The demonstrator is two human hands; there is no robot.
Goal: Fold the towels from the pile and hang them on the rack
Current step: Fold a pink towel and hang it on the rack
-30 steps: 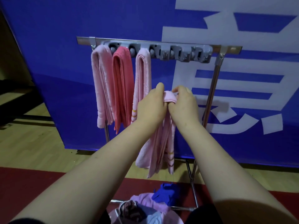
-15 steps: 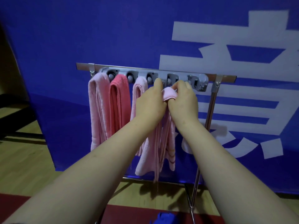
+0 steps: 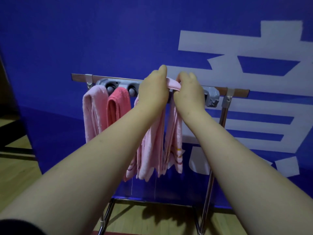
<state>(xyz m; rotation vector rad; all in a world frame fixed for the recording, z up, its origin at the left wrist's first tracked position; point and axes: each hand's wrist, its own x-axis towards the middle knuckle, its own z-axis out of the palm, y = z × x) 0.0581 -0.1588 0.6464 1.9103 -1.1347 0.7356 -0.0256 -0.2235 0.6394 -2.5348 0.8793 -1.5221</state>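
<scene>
At the left end of the rack (image 3: 79, 77), a pale pink towel (image 3: 94, 114) and a coral towel (image 3: 117, 107) are hanging folded from the grey holder strip (image 3: 103, 82), and a third pink towel (image 3: 130, 172) is hanging just beside them, mostly hidden behind the left forearm. Next along, the left hand (image 3: 152, 94) and the right hand (image 3: 188, 95) are pinching the folded top of a fourth pink towel (image 3: 174, 84) between them, fingers (image 3: 183, 78) curled tight on the cloth, and are holding it level with the strip while its length is dangling below. Further right, one holder (image 3: 211, 97) is showing bare. Judging from this, three towels are already hanging and the fourth is being seated into its holder; the pile is lying out of view, so how many are waiting cannot be told.
</scene>
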